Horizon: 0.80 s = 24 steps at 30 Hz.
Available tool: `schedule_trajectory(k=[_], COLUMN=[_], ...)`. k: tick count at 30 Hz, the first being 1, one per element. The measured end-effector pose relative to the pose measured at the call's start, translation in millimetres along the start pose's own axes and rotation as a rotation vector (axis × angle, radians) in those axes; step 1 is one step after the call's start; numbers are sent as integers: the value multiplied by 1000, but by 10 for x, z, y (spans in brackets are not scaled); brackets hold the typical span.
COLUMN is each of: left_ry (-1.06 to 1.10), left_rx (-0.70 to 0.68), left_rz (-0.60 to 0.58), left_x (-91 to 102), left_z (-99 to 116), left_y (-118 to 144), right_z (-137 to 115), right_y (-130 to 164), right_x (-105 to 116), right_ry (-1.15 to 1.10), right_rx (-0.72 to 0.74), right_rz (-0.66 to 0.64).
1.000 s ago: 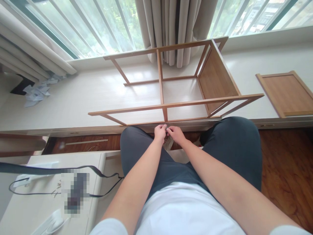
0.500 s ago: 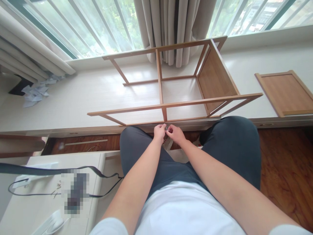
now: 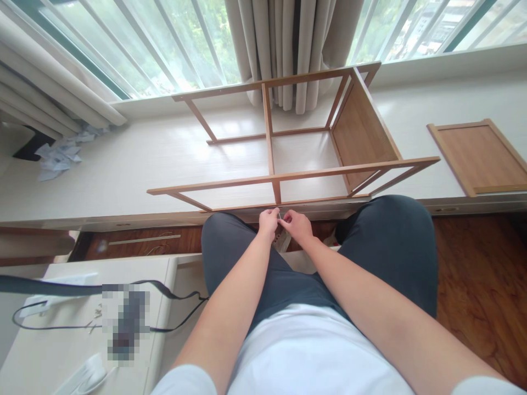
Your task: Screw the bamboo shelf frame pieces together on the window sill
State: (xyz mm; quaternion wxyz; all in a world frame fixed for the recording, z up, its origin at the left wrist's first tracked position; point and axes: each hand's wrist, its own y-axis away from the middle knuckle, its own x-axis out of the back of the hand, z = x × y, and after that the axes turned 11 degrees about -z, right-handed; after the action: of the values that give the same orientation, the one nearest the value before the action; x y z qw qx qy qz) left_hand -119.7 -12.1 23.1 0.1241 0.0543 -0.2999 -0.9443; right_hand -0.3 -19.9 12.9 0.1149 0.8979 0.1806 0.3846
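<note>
Between my knees, just under the near side of the wooden frame point(image 3: 230, 182), my two hands come close together. My left hand point(image 3: 269, 223) is closed in a pinch, and my right hand point(image 3: 298, 225) pinches right beside it. A small, thin, silvery metal piece point(image 3: 279, 216) shows between the fingertips of both hands; its exact kind is too small to make out. The frame lies on its side on the white window ledge point(image 3: 102, 181), with one wood panel point(image 3: 364, 126) fitted at its right end.
A separate framed wood panel point(image 3: 483, 156) lies on the ledge to the right. Crumpled paper point(image 3: 60, 159) is at the far left. On a white cabinet point(image 3: 158, 269) at lower left are a black strap point(image 3: 53, 285), small loose pieces and a blurred-out object. Curtains point(image 3: 284, 49) hang behind.
The thin metal piece has shifted slightly between my fingertips. Both hands stay in the same place, and the frame and panels have not moved.
</note>
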Motion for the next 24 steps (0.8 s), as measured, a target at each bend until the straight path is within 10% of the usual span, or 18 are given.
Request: schedule_trajectory(k=[14,24], left_ry=[-1,18], left_rx=[20,7], left_rz=[-30,-41], left_x=[27,25], left_z=[17,-9], left_y=[19,51], right_z=[32,30], right_y=[-74,-72], right_x=[-165,-174], right_ry=[-960,-1035], right_rx=[-73,-82], right_rz=[-339,-425])
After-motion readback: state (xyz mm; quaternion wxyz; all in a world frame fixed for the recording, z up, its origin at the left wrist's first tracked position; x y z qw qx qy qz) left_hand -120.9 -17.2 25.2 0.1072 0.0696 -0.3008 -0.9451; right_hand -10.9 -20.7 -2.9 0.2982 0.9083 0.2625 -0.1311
